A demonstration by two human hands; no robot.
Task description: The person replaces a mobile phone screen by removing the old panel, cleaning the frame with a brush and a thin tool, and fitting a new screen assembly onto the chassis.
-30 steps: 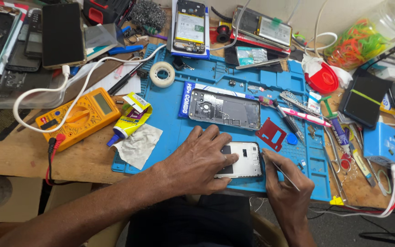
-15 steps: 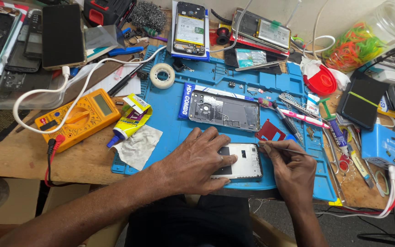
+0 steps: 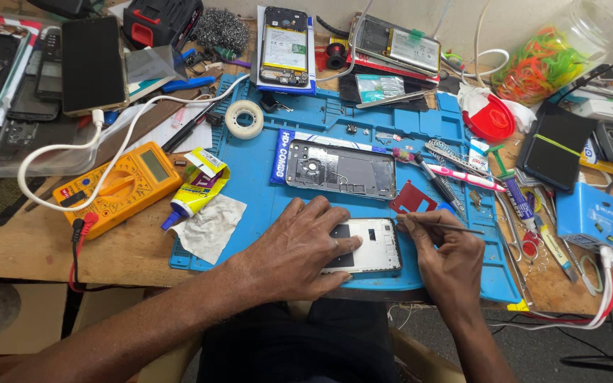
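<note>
Head view: left hand [image 3: 299,248] presses flat, fingers spread, on the white phone shell [image 3: 367,246] at the blue mat's [image 3: 264,206] near edge. Right hand [image 3: 448,259] pinches a thin metal tool [image 3: 448,226]; keep the shell pinned, tool low and steady.

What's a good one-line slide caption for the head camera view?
Left hand steadies a white phone frame on a blue repair mat while the right hand holds thin tweezers beside it.

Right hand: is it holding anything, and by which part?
The right hand pinches thin metal tweezers at the end nearest the white phone frame, their other end sticking out to the right.
</note>
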